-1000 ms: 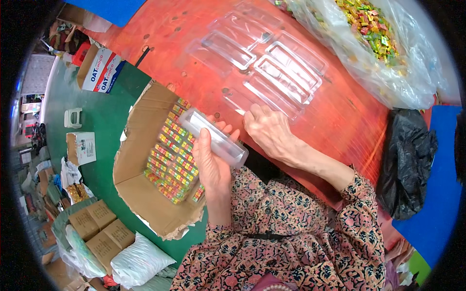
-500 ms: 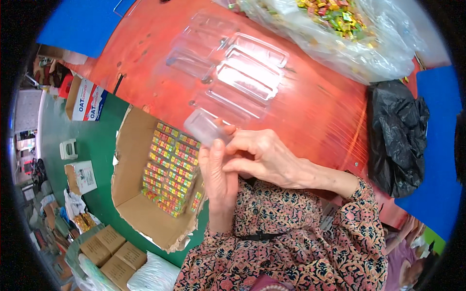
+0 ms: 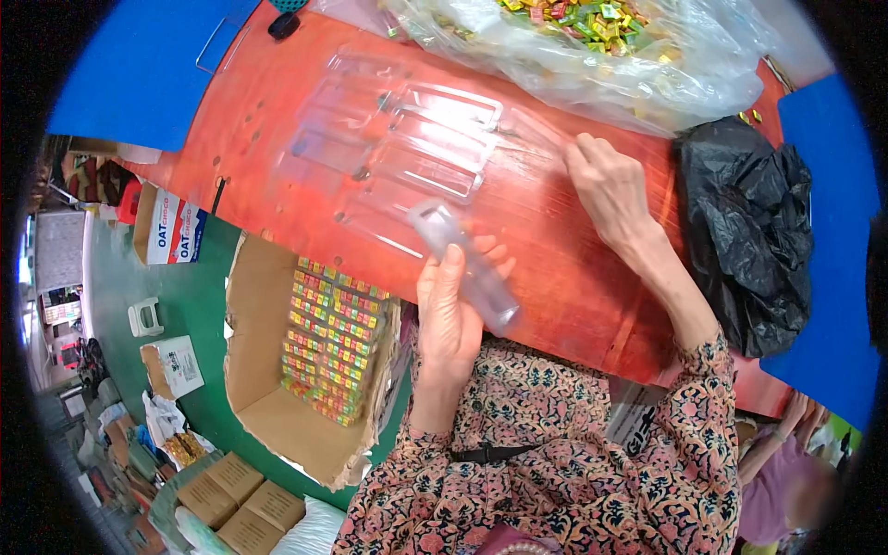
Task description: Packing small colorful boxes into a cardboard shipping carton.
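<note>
My left hand (image 3: 449, 324) grips a long, narrow clear plastic tray (image 3: 486, 291), thumb on top and fingers behind it. The tray slants over the near edge of the red table (image 3: 555, 250), its inside looking bare. Farther out on the right, my right hand (image 3: 610, 190) is closed, knuckles up, its fingertips on one end of a blurred clear plastic piece (image 3: 538, 131) that looks like another such tray. Left of it, several clear plastic trays (image 3: 430, 153) lie side by side on the tabletop, shiny with glare.
A large clear bag (image 3: 638, 88) of small colourful wrapped pieces lies at the back. A crumpled black bag (image 3: 745, 240) sits at right. Below the table's left edge, an open cardboard box (image 3: 259, 370) contains rows of filled trays (image 3: 333, 342). Another person (image 3: 777, 490) is at lower right.
My hands have parted: the right has reached away, forward and right, to the clear piece. The left keeps its tray, now tilted differently. The whole view has shifted slightly.
</note>
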### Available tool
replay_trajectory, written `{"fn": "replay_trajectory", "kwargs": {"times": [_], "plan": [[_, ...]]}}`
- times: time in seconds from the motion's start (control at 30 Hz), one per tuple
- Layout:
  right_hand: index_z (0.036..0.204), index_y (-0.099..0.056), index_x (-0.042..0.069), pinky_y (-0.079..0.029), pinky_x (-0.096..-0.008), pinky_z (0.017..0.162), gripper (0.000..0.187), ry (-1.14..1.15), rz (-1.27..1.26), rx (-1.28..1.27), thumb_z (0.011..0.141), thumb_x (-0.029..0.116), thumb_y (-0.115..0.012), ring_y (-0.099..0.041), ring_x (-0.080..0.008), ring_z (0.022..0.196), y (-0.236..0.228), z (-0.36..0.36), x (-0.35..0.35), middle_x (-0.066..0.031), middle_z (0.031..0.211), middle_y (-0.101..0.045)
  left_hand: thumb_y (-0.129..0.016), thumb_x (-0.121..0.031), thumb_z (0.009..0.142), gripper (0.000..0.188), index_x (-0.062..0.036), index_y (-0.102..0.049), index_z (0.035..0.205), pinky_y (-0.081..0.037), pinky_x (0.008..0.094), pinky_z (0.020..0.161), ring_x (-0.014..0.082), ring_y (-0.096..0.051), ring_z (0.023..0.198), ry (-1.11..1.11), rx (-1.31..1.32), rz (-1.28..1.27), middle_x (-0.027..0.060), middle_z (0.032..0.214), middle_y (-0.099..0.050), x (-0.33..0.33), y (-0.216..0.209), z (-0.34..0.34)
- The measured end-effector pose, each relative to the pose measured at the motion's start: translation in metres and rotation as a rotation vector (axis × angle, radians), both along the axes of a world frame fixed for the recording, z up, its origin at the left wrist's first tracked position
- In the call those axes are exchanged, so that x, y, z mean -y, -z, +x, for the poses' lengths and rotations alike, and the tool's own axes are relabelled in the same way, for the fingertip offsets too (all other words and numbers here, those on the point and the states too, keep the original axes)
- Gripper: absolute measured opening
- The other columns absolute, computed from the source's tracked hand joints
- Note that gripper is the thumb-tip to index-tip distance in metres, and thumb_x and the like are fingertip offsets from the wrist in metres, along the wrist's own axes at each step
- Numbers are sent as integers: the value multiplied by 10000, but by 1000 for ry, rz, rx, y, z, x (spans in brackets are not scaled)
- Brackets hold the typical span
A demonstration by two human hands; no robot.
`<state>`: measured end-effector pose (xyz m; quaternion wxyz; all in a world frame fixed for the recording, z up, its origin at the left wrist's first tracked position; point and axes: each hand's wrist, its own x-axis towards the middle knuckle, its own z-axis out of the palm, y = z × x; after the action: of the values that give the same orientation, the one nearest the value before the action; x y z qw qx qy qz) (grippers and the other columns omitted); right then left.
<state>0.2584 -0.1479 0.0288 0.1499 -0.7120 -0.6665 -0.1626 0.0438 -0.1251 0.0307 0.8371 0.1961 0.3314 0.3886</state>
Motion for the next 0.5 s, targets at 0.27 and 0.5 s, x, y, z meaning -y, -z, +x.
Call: {"fn": "replay_trajectory", "kwargs": {"times": [0.27, 0.5], "plan": [[741, -535, 33, -474, -322, 529, 69, 51, -77, 98, 744, 95, -565, -564, -216, 690, 12, 6, 5, -81, 782, -519, -464, -330, 900, 459, 11, -407, 1202, -442, 362, 886, 230, -546, 974, 182, 194, -147, 150, 1056, -543, 6, 0, 10], [879, -604, -16, -467, -312, 571, 287, -292, -237, -978, 688, 178, -697, -594, -254, 645, -35, -56, 29, -126, 751, -601, -443, -272, 919, 362, 4, -435, 1154, -450, 306, 823, 175, -542, 947, 96, 29, 43, 116, 1048, -544, 11, 3, 20]]}}
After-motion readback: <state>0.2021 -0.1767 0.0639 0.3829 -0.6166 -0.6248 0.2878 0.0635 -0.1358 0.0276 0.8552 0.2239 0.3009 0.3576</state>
